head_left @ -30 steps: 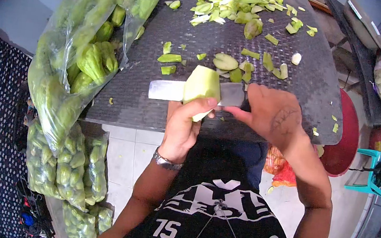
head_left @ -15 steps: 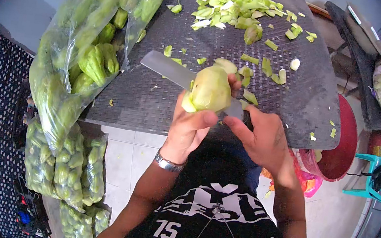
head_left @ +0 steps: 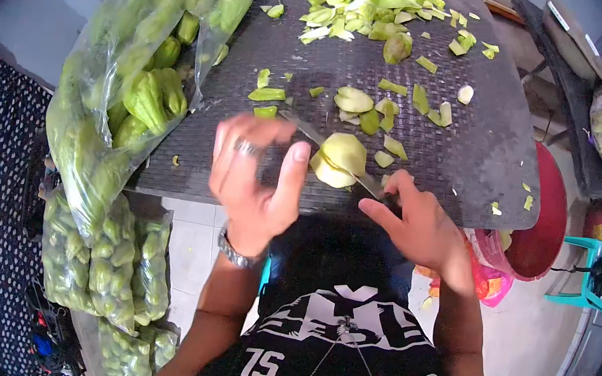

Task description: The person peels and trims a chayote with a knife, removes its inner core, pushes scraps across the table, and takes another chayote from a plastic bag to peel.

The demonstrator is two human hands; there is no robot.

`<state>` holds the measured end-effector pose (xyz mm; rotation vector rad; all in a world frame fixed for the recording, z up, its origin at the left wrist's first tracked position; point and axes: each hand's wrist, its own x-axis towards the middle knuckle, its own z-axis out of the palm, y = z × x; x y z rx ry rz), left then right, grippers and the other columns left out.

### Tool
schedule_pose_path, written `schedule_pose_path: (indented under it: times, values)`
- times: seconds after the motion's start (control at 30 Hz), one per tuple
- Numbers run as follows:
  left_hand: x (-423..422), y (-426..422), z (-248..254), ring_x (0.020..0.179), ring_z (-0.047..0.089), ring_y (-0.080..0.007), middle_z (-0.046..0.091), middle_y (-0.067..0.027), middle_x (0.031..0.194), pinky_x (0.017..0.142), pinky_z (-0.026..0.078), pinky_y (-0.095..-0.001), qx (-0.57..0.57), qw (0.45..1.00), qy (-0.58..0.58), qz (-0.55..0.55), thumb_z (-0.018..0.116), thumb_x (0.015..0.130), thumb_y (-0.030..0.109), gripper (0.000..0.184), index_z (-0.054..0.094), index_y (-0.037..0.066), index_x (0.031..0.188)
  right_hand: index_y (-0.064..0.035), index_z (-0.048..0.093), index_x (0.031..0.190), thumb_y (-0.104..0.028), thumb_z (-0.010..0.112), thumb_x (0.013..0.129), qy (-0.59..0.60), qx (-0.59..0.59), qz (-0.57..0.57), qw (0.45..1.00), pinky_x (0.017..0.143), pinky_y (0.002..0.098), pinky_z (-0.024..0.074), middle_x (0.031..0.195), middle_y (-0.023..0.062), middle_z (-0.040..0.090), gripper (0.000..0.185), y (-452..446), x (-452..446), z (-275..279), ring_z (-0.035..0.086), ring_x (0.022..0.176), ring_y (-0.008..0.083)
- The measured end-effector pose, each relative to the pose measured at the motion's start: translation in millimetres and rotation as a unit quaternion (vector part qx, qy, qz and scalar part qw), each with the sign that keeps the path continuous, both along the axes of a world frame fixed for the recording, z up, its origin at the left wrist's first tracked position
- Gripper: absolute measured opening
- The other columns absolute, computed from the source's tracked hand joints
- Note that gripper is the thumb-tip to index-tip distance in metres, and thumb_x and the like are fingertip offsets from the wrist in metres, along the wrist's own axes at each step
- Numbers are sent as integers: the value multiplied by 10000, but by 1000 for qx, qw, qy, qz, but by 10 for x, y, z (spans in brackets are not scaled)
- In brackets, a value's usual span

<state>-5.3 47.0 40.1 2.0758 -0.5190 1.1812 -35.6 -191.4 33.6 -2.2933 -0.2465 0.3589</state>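
A peeled pale green chayote (head_left: 341, 160) rests near the front edge of the dark woven-pattern table (head_left: 220, 170). The blade of a knife (head_left: 370, 186) lies across it and seems sunk into it. My right hand (head_left: 418, 222) is closed round the knife's black handle, to the right of the chayote. My left hand (head_left: 255, 178) is off the chayote, just to its left, fingers apart and slightly blurred, holding nothing. Behind the chayote lie a pale cut slice (head_left: 353, 100) and scattered green peels (head_left: 419, 99).
A large clear bag of chayotes (head_left: 149, 99) covers the table's left side. Peelings (head_left: 371, 3) are heaped at the back. Smaller filled bags (head_left: 111, 269) sit below left. A red tub (head_left: 540, 219) and a turquoise stool (head_left: 587, 275) stand on the right.
The chayote has gone from my left hand down onto the table. My left hand has let go and moved left. The knife now crosses the chayote on the table.
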Motion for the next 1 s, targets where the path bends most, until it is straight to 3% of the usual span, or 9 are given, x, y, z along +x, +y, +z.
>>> schedule_pose_path:
  times: [0.03,0.07,0.13,0.23,0.37,0.5,0.7,0.8,1.0]
  values:
    - [82,13,60,1010,632,-393,696,-165,1023,956,484,-481,21,999,32,-27,690,881,164,223,705,-13,1016,-26,555,1040,-398,602,1011,-19,-12,13,1000,713,579,490,788,306,643,376,-22,19,-3,641,837,521]
    - [240,81,55,1151,613,-410,689,-174,1144,1065,431,-515,76,994,44,-59,641,918,219,295,703,5,1112,-39,545,1069,-378,593,1016,-38,-23,27,999,703,583,491,783,299,647,347,-36,39,-19,645,823,516]
    - [458,88,6,1240,587,-402,675,-167,1235,1131,367,-556,172,971,120,-117,683,905,354,436,689,39,1206,-58,539,1097,-334,578,1019,-90,-55,42,993,680,592,494,774,282,656,289,-49,91,-72,652,790,503]
    - [462,-200,-67,1244,610,-341,675,-137,1302,1155,330,-568,233,942,192,-144,835,739,501,708,664,85,1286,-82,550,1099,-276,563,1012,-166,-108,42,979,644,606,504,760,252,670,213,-94,168,-172,662,742,484]
    - [499,-392,-343,1107,678,-301,735,-110,1129,1148,310,-550,181,954,184,-155,876,697,494,695,682,98,1235,-114,562,1113,-251,553,1002,-160,-149,46,975,642,612,526,749,239,676,176,-120,181,-190,671,737,479]
    - [536,-390,-398,1060,692,-312,733,-121,1107,1155,297,-549,175,952,188,-168,865,731,444,595,687,95,1179,-141,581,1134,-252,542,1004,-125,-123,45,983,675,617,539,772,246,684,175,-112,230,-111,676,763,487]
    - [528,-530,-485,1015,693,-379,695,-177,1094,939,531,-447,29,936,243,-252,774,816,147,339,665,44,1120,-32,608,1085,-156,584,974,-162,-79,68,981,639,585,496,736,267,643,168,-117,300,-269,640,710,490]
    - [573,-574,-491,996,696,-386,678,-196,1101,843,567,-395,55,937,205,-279,763,812,83,308,660,19,1095,-50,626,1097,-230,538,1000,-133,-90,84,983,747,588,549,840,271,692,223,-147,367,-266,680,831,482]
    - [608,-536,-477,1009,711,-340,702,-187,1094,867,559,-382,18,940,216,-262,800,789,116,350,677,23,1103,-41,629,1084,-238,538,1002,-100,-90,86,987,766,584,546,852,273,693,232,-149,409,-182,675,840,486]
